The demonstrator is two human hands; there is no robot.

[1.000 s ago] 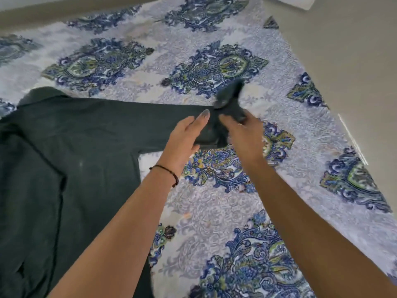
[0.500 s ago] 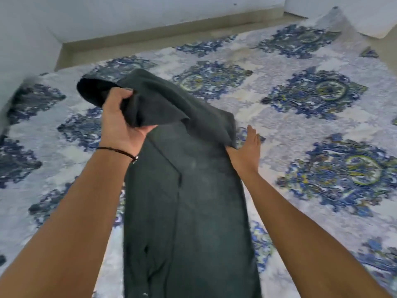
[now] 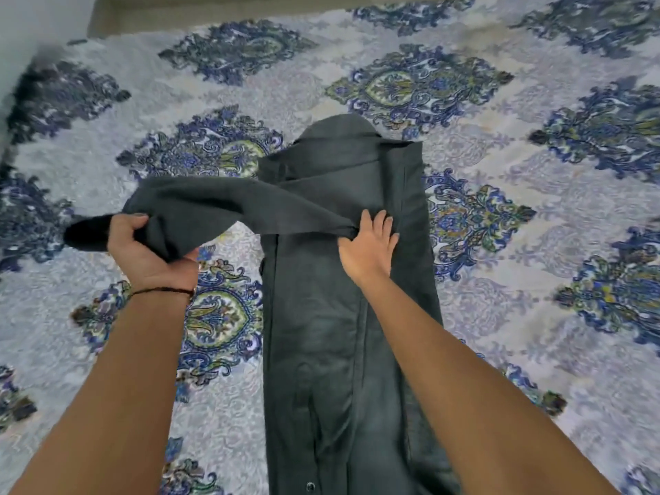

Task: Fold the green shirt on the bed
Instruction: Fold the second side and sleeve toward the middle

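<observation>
The dark green shirt (image 3: 321,351) lies lengthwise down the middle of the bed, its sides folded in to a narrow strip, collar at the far end. One sleeve (image 3: 214,205) stretches out to the left across the strip. My left hand (image 3: 143,248) is shut on that sleeve near its cuff, holding it just above the bedspread. My right hand (image 3: 368,244) lies flat with fingers spread on the shirt's body, pressing where the sleeve meets the strip.
A patterned bedspread (image 3: 518,244) with blue and green medallions covers the bed on both sides of the shirt. A pale wall (image 3: 21,37) and the bed's far edge (image 3: 178,8) run along the top left.
My left hand has carried the sleeve down and out to the left. My right hand moved from the shirt's right edge onto its body. The view has tipped downward.
</observation>
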